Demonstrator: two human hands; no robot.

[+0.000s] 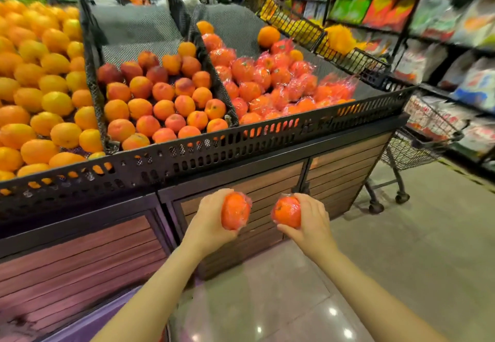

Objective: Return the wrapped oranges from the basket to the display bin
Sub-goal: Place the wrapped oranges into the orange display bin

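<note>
My left hand (207, 221) grips one wrapped orange (235, 211), and my right hand (312, 222) grips another wrapped orange (287, 211). Both hands are held low in front of the wooden stand, below the black perforated rail (294, 127). The display bin (241, 28) at the right of the stand has a grey liner and holds a pile of several oranges in clear wrap (270, 79). The basket cannot be made out; only a blurred purple edge (107, 312) shows at the bottom.
Peaches (166, 100) fill the middle bin and yellow-orange citrus (40, 87) the left one. A wire shopping cart (417, 138) stands at the stand's right end. Shelves of packaged goods (428, 33) line the right wall. Grey tiled floor (348, 261) lies under my arms.
</note>
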